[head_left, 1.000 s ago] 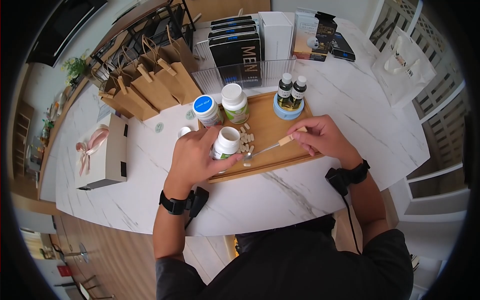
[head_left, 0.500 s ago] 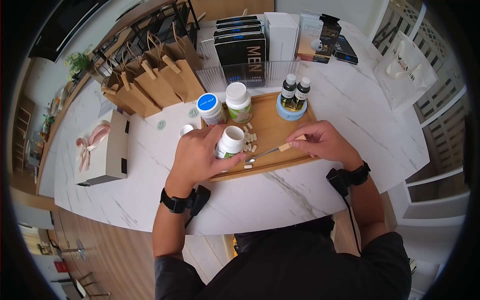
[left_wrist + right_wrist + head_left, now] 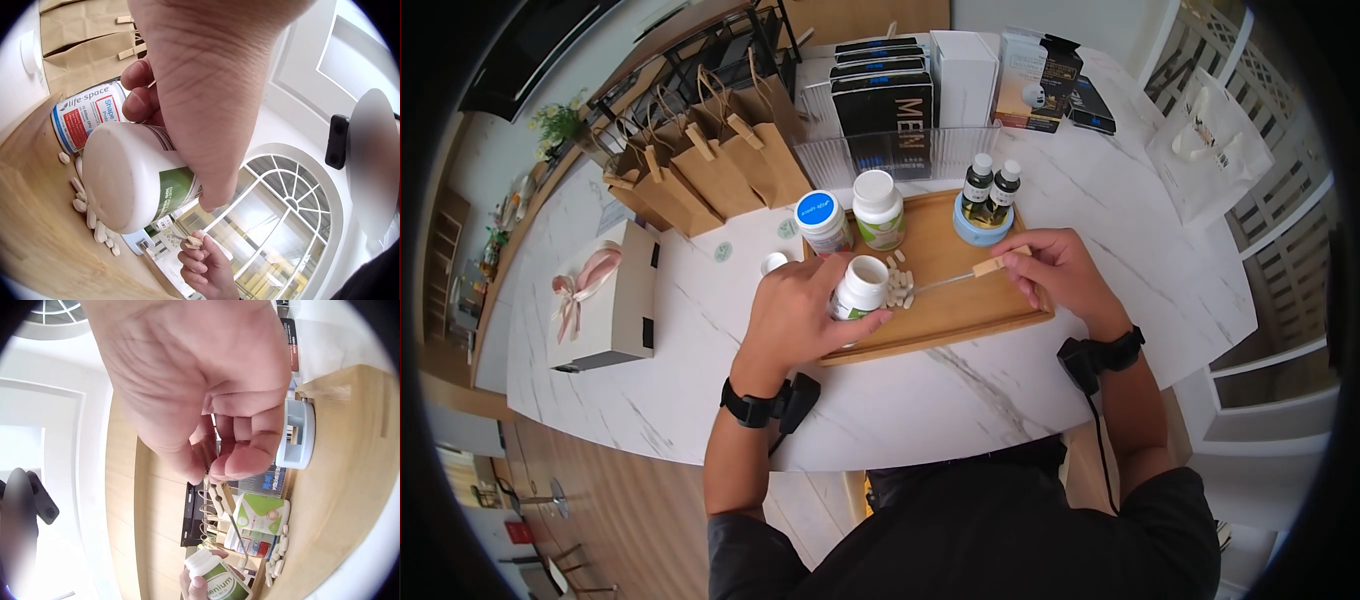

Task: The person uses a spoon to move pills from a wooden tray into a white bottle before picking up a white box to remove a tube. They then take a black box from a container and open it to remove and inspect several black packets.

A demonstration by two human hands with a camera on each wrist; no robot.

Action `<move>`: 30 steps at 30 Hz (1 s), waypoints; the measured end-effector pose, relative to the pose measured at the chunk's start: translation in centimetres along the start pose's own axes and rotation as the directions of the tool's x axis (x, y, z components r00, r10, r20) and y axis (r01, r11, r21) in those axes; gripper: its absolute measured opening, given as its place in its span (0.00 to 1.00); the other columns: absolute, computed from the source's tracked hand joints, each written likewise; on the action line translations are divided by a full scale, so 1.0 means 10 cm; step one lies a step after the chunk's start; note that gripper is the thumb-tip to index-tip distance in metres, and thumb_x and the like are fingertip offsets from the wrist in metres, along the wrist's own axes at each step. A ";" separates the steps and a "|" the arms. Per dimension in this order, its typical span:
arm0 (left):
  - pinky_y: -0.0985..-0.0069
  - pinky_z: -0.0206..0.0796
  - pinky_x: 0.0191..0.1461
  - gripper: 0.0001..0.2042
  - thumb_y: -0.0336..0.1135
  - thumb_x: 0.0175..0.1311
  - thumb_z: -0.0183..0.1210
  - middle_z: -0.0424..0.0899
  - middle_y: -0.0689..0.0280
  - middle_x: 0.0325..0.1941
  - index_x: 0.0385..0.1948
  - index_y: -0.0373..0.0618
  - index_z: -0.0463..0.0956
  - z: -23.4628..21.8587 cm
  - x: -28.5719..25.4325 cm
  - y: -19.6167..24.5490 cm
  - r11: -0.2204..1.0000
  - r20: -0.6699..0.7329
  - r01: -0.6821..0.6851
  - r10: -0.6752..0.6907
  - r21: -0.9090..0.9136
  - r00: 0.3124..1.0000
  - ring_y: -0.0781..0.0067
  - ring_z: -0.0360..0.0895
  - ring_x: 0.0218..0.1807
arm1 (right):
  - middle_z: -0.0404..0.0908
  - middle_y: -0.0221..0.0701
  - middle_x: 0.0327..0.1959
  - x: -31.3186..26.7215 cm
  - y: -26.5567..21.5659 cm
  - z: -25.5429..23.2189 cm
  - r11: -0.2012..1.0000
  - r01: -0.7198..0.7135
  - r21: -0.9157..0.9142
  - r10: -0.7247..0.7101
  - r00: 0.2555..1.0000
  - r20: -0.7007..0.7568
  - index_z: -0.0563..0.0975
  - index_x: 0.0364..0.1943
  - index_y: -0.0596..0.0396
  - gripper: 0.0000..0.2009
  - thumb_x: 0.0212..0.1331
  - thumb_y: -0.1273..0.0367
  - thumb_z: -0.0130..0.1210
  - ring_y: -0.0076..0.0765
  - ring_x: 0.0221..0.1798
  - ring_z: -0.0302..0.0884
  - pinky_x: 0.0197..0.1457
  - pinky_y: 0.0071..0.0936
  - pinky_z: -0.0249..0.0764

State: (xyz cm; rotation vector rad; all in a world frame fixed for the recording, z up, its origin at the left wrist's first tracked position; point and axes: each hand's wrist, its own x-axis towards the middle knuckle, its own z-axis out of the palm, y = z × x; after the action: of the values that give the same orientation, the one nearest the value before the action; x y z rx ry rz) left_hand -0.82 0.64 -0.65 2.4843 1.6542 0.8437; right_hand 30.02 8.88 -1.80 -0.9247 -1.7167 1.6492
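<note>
My left hand point(image 3: 790, 305) grips a white pill bottle point(image 3: 863, 287) with a green label. Its mouth is uncapped, and the left wrist view shows its base lifted over the tray. In my right hand point(image 3: 1065, 275), thumb and fingers pinch the wooden handle of a spoon point(image 3: 998, 263). The spoon's thin metal shaft points left, its blurred end close beside a pile of white tablets point(image 3: 898, 283). These tablets lie on a wooden tray point(image 3: 970, 310), right of the held bottle. Behind them stand a blue-lidded jar point(image 3: 825, 222) and a capped white bottle point(image 3: 878, 212).
Two small dark bottles stand in a light blue holder point(image 3: 982, 233) on the tray. A white cap point(image 3: 773, 262) lies left of it. Paper bags point(image 3: 750, 165), black boxes point(image 3: 885, 115) and a ribboned gift box point(image 3: 605, 300) surround the work area.
My right hand has moved slightly up and right, drawing the spoon back from the tray's front edge to the pile. The tablet near that edge has left its spot. My left hand stays put.
</note>
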 end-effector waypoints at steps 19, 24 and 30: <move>0.67 0.71 0.28 0.26 0.56 0.50 0.68 0.82 0.56 0.23 0.37 0.40 0.77 0.02 0.02 -0.01 0.999 -0.027 -0.050 0.050 0.002 0.998 0.56 0.81 0.25 | 0.79 0.25 0.35 -0.04 0.00 0.08 0.939 0.312 -0.145 -0.333 0.929 -0.160 0.81 0.44 0.59 0.08 0.62 0.76 0.57 0.10 0.25 0.64 0.25 0.12 0.60; 0.67 0.71 0.28 0.26 0.56 0.50 0.68 0.82 0.56 0.23 0.36 0.40 0.77 0.01 0.02 0.01 0.999 -0.029 -0.053 0.053 0.006 0.998 0.56 0.81 0.25 | 0.80 0.21 0.32 -0.01 0.06 -0.01 0.908 0.234 -0.347 -0.255 0.967 -0.017 0.82 0.42 0.57 0.07 0.62 0.73 0.58 0.09 0.24 0.63 0.25 0.12 0.58; 0.67 0.71 0.28 0.25 0.55 0.50 0.68 0.81 0.56 0.22 0.34 0.40 0.77 0.02 0.02 0.00 0.998 -0.038 -0.060 0.060 -0.002 0.997 0.56 0.81 0.24 | 0.80 0.22 0.28 0.00 0.14 -0.05 0.946 0.203 -0.251 -0.175 0.976 0.130 0.82 0.41 0.58 0.07 0.63 0.71 0.59 0.09 0.23 0.64 0.24 0.12 0.59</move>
State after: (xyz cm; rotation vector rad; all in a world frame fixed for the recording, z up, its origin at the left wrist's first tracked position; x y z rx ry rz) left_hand -0.65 0.84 -0.75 2.5437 1.5948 0.9050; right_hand 30.52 9.14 -3.19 -0.7710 -2.0659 1.3897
